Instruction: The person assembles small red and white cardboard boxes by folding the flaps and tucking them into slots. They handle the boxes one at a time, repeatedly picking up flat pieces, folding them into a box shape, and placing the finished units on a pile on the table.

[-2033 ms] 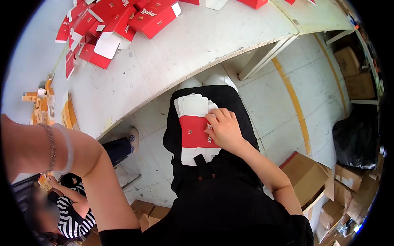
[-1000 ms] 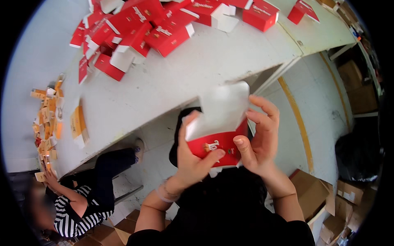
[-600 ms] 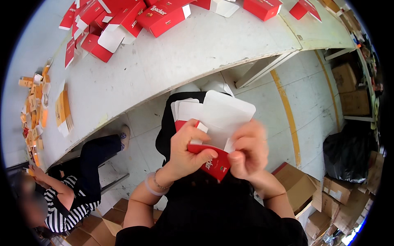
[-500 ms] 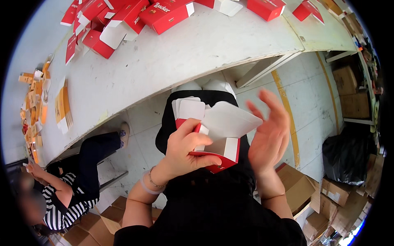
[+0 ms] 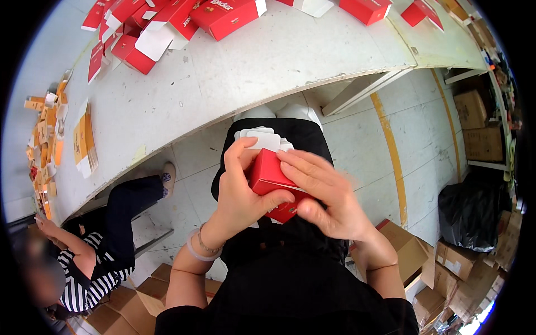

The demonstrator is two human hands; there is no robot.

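A small red carton point(image 5: 267, 176) is held over my lap, its top flap folded down. My left hand point(image 5: 237, 181) wraps round its left side, with the thumb along the near edge and the fingers behind it. My right hand point(image 5: 329, 195) grips it from the right, fingers together across the top and thumb at the near side; the fingertips are slightly blurred. Behind the carton, several white flaps of flat cartons point(image 5: 261, 138) lie on my lap. The inside of the carton is hidden.
Red cartons point(image 5: 229, 17) are heaped along the far side of the white table point(image 5: 223, 75). A flat stack of yellow cartons point(image 5: 85, 142) lies at left. A seated person point(image 5: 84, 262) works nearby. Brown boxes point(image 5: 399, 248) and a black bag point(image 5: 472, 212) stand at right.
The raised white flap has been folded down, closing the carton's top. My right hand has come in from the right onto the carton, and the left has kept its hold.
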